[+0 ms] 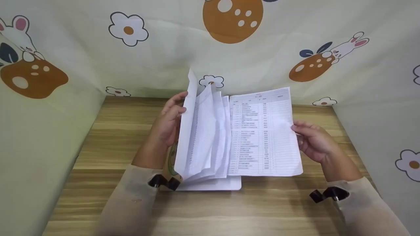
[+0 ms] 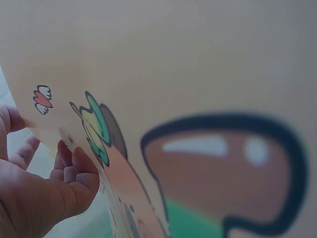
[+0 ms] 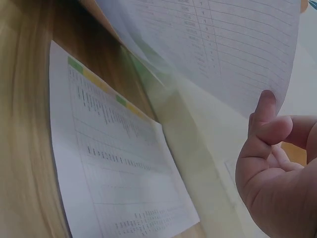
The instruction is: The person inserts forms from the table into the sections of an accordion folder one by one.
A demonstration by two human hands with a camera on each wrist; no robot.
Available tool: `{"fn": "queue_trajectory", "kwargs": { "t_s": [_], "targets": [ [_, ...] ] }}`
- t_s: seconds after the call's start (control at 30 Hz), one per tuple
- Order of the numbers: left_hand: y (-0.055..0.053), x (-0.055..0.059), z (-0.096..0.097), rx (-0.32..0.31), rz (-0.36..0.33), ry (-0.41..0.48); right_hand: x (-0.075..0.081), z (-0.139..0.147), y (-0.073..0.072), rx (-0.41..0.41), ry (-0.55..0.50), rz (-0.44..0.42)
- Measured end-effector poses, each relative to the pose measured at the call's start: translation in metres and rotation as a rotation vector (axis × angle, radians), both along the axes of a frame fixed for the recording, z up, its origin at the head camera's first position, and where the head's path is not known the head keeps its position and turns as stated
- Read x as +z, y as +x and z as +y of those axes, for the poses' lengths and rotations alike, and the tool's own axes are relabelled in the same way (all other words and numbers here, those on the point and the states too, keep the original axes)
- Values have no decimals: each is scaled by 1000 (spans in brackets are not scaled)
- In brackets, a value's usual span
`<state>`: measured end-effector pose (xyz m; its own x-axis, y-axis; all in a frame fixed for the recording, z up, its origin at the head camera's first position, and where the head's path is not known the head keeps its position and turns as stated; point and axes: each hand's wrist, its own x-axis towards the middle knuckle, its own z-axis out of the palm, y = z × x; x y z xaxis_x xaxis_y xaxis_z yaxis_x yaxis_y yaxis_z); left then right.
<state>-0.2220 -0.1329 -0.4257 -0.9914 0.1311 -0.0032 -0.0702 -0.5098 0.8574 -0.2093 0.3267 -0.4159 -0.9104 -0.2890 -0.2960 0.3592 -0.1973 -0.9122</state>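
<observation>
A folder [image 1: 187,131] with a white inside stands opened in the head view, its left cover raised. Cartoon prints show on the outside of this cover [image 2: 198,74] in the left wrist view. My left hand [image 1: 169,123] holds the cover at its left edge, with curled fingers. Several printed sheets [image 1: 220,137] fan out between the cover and the right side. My right hand [image 1: 315,141] pinches the right edge of a sheet printed with a table [image 1: 262,131]. In the right wrist view, this sheet is lifted off the tabletop, with the thumb on its printed face.
Beneath the lifted sheet, another printed sheet [image 3: 119,158] with a green and yellow header lies on the wooden table [image 1: 108,137]. A patterned cloth [image 1: 164,59] with flowers and rabbits hangs around the back and sides. Black mounts [image 1: 164,182] sit on both wrists.
</observation>
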Motion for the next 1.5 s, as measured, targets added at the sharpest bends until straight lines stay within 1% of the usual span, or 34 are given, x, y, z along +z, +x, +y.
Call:
{"fn": "queue_trajectory", "kwargs": {
  "t_s": [0.23,0.43,0.53,0.7,0.87,0.97,1.13,1.27,1.5],
  "targets": [
    [0,-1,0,-3,-5,13,-3,-11,2,23,24,-2],
    [0,0,0,3,-25,-8,-4,-21,1,50,34,-12],
    [0,0,-1,2,-23,-17,-4,-24,-2,48,39,-15],
    [0,-1,-1,-5,-11,-26,-5,-28,-10,20,41,-31],
    [0,-2,-1,-24,6,-27,-8,-33,-17,32,43,-44],
    [0,-1,-1,-18,7,-20,-10,-36,-18,33,43,-56],
    [0,0,0,-5,10,-21,-12,-40,-19,21,57,-70],
    [-1,0,1,5,11,-28,-12,-41,-17,30,67,-73],
    [0,-1,0,-2,4,-42,-15,-45,-15,46,83,-73]
  ]
}}
